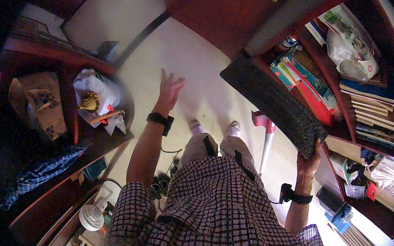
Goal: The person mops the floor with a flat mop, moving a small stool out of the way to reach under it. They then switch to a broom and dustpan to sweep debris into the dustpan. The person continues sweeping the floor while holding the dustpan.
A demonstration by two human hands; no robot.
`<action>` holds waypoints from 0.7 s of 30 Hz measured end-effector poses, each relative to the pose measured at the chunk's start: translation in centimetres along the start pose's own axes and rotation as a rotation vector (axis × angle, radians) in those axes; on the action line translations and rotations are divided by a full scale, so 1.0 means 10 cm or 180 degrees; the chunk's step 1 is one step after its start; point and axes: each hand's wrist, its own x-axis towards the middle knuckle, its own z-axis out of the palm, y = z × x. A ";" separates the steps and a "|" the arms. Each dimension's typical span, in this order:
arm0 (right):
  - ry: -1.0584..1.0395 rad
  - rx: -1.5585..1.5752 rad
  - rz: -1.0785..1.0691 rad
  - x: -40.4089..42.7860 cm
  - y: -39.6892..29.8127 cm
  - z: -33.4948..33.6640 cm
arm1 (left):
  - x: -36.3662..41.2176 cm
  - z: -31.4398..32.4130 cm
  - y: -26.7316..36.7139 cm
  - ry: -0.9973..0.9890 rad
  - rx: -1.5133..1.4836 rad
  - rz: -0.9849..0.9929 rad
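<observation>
My right hand (309, 161) grips the near end of a long black textured slab (273, 102), whose material I cannot tell. The slab reaches away to the upper left, in front of the bookshelf on the right. My left hand (170, 90) is raised over the pale floor, fingers apart, holding nothing. Each wrist bears a black strap with a small device. Just left of the slab stands a red and white upright appliance (264, 124), perhaps a stick vacuum cleaner.
Bookshelf (350, 116) on the right with folders, books and plastic bags. On the left, dark red shelves (102, 149) hold a brown paper bag (47, 105), a white plastic bag (97, 88) and blue checked cloth (48, 171). A white fan (92, 216) stands lower left; cables lie near my legs.
</observation>
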 end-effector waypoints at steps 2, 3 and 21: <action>0.0152 -0.0097 -0.0003 -0.01 0.03 -0.02 | 0.01 -0.11 -0.08 -0.0101 -0.0052 -0.0269; -0.0087 -0.0026 -0.0007 -0.01 0.05 -0.02 | 0.01 -0.17 -0.13 -0.0218 -0.0087 -0.0451; -0.0573 -0.0106 0.0486 -0.36 0.24 1.49 | -1.24 1.02 -1.38 -0.2336 0.2812 -0.1270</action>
